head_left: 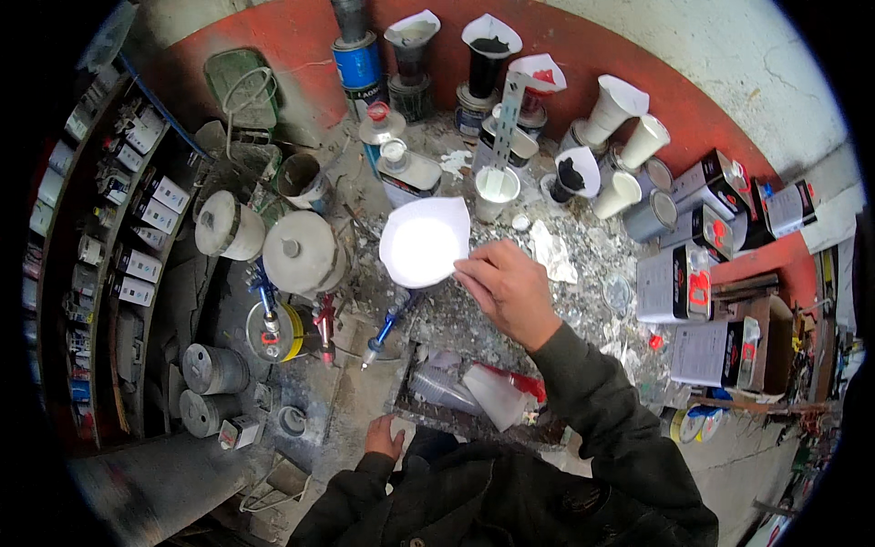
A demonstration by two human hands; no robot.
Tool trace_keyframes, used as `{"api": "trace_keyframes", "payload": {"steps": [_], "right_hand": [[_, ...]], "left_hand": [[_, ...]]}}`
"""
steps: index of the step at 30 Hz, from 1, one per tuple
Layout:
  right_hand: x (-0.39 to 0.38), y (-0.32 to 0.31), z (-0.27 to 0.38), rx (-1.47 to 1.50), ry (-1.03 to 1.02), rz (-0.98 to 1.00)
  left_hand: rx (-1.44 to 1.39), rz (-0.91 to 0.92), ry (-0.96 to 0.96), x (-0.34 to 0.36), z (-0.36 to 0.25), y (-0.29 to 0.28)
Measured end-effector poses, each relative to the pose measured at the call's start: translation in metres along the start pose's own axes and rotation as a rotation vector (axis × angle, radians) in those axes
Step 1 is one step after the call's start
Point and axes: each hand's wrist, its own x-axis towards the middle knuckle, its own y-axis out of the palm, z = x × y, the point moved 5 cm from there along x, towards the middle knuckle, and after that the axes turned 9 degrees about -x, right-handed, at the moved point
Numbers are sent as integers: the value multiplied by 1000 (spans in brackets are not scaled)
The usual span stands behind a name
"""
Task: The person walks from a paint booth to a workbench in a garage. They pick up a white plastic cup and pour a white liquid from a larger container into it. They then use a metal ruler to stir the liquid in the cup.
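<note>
Thumb and fingers of my right hand (499, 290) pinch the edge of a white paper funnel (422, 239), its inside very bright, held over a blue spray gun (387, 328) on the cluttered bench. My left hand (384, 438) is low by the bench's front edge, fingers loosely bent and apart, holding nothing. Beyond the funnel are a white cup (495, 194) with a perforated metal stick in it and a metal can (408, 178). A second spray gun (268, 305) and a red one (324, 324) hang to the left.
Paper funnels on cups and cans (618, 105) line the red back wall. Several rectangular cans (670, 284) crowd the right, shelves of boxes (159, 210) the left. Lidded white pots (301, 251) stand left of centre. An open compartment (437, 387) at the front holds plastic cups.
</note>
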Motion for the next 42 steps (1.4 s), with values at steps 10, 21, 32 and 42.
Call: {"api": "trace_keyframes", "payload": {"steps": [10,21,32,42], "right_hand": [[-53,-22,6,25,132,3],[-266,-65,-60,-24,860,-53],[-365,-99,-30,-115,1121,-201],[-400,-99,-35,-59,1199,-183]], "left_hand": [[-4,75,116,21,0,-5],[-103,175,219,75,-31,-28],[-235,310,285,91,-61,2],[-71,297,248,71,-104,-1]]}}
